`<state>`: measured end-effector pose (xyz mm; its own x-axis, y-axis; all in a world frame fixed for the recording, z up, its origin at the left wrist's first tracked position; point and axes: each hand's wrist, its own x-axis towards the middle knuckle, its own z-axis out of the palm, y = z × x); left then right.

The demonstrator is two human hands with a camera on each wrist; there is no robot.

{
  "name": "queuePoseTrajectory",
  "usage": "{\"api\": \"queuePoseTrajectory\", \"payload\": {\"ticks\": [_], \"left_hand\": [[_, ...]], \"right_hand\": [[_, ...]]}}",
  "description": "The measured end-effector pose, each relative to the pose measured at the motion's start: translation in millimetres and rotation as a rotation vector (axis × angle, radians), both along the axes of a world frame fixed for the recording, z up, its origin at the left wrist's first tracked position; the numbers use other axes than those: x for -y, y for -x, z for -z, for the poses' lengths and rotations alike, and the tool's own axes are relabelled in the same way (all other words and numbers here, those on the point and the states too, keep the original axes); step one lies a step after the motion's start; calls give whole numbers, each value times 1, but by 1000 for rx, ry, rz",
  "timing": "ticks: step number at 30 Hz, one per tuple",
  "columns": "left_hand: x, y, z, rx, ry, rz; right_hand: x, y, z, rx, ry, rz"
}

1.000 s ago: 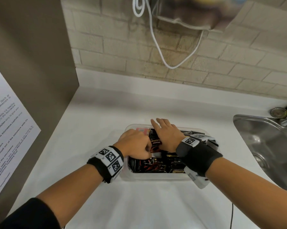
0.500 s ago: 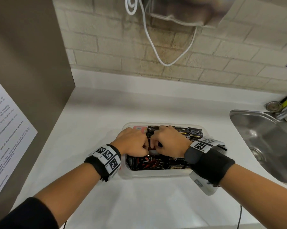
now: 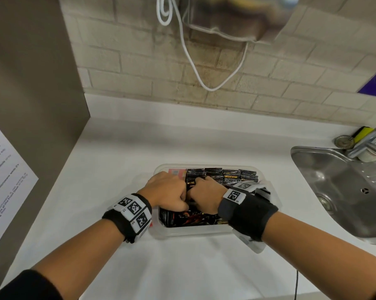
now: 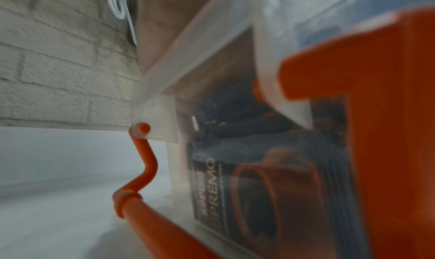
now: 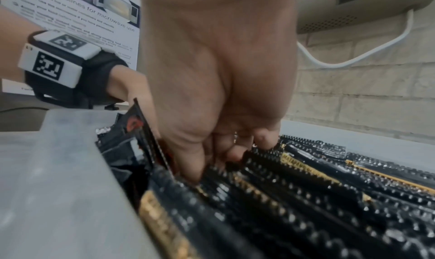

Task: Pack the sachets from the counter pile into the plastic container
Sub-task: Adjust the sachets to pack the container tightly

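A clear plastic container (image 3: 200,232) sits on the white counter, packed with rows of black and gold sachets (image 3: 232,177). My left hand (image 3: 167,191) and right hand (image 3: 204,194) are both inside it at its left half, knuckles together, fingers curled down among the sachets. In the right wrist view my right fingertips (image 5: 235,151) dig between upright sachets (image 5: 306,188), and one sachet (image 5: 141,125) stands between the two hands. The left wrist view shows the container's wall (image 4: 174,39), its orange handle (image 4: 143,162) and a sachet (image 4: 212,188) behind the plastic; my left fingers are hidden.
A steel sink (image 3: 334,191) with a tap (image 3: 366,144) lies at the right. A brown panel with a printed notice (image 3: 5,180) stands at the left. A brick wall with a hanging white cable (image 3: 193,61) is behind. A pink item (image 3: 175,172) sits in the container's back left corner.
My right hand, which lay flat on the sachets a second ago, has curled its fingers down into them and drawn back against my left hand. The left hand has stayed put.
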<state>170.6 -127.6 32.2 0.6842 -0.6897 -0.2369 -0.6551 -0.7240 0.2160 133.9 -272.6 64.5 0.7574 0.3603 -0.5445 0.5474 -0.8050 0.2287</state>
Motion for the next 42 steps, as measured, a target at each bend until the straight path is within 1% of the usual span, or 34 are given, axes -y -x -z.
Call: {"api": "queuePoseTrajectory", "payload": {"ticks": [7,12,16,23,29,31,35,39,42], "left_hand": [[2,-1,2,59,-3,10],[3,-1,1,55,-28,1],[2,-2,4,62,-40,8],[3,-5,5,51,-37,31],[4,-5,5,52,-43,25],[3,-4,5,47,-33,19],[3,-2,4,52,-8,6],[2,-1,4,58,9,-11],[2,-1,4,44,10,-29]], "right_hand": [[-5,3,3,-17,65,21],[-4,0,0,-10,-30,62],[1,-2,-3,-37,-102,92],[5,3,-2,-31,-104,85],[4,4,0,-28,-65,91],[5,3,-1,-31,-103,104],[11,-1,-7,-28,-242,162],[17,-4,-15,-4,-384,206],[20,-7,-19,17,-451,240]]}}
